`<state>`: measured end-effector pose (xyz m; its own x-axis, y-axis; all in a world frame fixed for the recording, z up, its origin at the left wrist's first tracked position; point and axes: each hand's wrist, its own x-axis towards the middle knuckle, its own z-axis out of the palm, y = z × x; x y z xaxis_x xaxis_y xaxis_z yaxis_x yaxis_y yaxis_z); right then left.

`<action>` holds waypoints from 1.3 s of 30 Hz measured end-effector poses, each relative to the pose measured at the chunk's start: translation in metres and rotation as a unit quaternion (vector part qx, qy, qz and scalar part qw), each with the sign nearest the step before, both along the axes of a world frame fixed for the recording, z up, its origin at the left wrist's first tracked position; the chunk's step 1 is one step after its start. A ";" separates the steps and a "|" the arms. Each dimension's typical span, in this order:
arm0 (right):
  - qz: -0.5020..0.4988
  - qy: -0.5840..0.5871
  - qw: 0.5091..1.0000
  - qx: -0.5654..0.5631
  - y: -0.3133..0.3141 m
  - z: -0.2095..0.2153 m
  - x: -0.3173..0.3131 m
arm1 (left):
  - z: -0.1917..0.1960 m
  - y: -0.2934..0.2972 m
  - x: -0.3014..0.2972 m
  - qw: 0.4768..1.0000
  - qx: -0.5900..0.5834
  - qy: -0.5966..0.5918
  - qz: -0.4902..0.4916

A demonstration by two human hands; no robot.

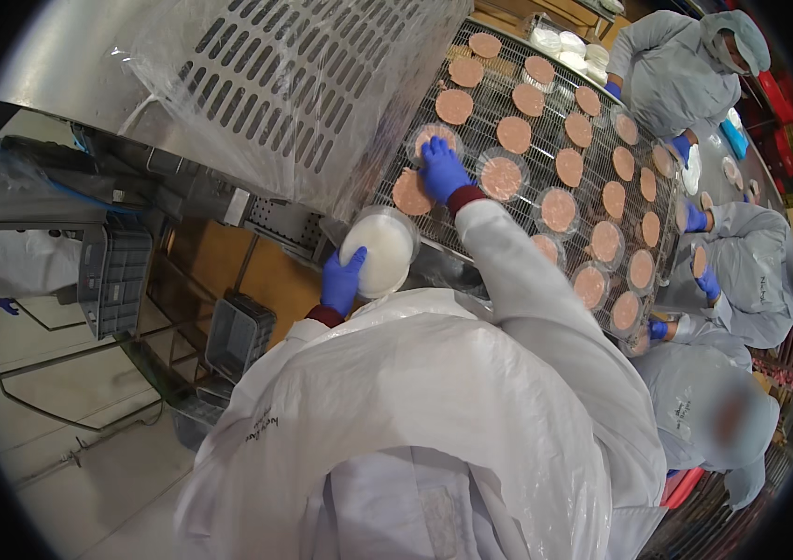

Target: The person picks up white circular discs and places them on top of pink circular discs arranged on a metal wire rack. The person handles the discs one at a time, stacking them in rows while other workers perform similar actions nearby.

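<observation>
Right hand (pixel 442 171), blue-gloved, reaches out over the wire-mesh conveyor belt (pixel 518 93); fingers spread fairly flat, pressing down on a round pink patty (pixel 435 139) sitting on a clear disc. Left hand (pixel 341 280), also gloved, fingers curled around the near edge of a stack of white round discs (pixel 377 250), held at the belt's near edge, below the right hand. More pink patties (pixel 560 210) lie in rows across the belt, several on clear discs, others bare. Co-workers in pale coats stand along the far side, blue gloves (pixel 695 217) at the belt edge. Grey crates (pixel 116 280) sit lower left.
</observation>
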<state>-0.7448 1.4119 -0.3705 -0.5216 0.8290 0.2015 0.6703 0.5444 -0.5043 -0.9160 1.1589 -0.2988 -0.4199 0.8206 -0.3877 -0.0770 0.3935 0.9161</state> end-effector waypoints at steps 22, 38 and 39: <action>0.050 0.047 0.978 -0.199 -0.118 0.005 0.034 | -0.017 0.003 -0.013 1.000 -0.011 0.017 -0.015; 0.022 0.018 0.998 0.054 -0.111 0.025 0.064 | -0.029 -0.012 -0.027 0.999 0.017 0.006 0.027; -0.025 -0.052 0.996 0.070 -0.133 0.025 0.089 | -0.030 -0.009 -0.028 1.000 0.013 -0.005 0.026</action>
<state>-0.6562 1.2794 -0.3452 -0.5052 0.8213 0.2652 0.7421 0.5702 -0.3523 -0.9439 1.1495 -0.3289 -0.4589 0.8077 -0.3700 -0.1054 0.3641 0.9254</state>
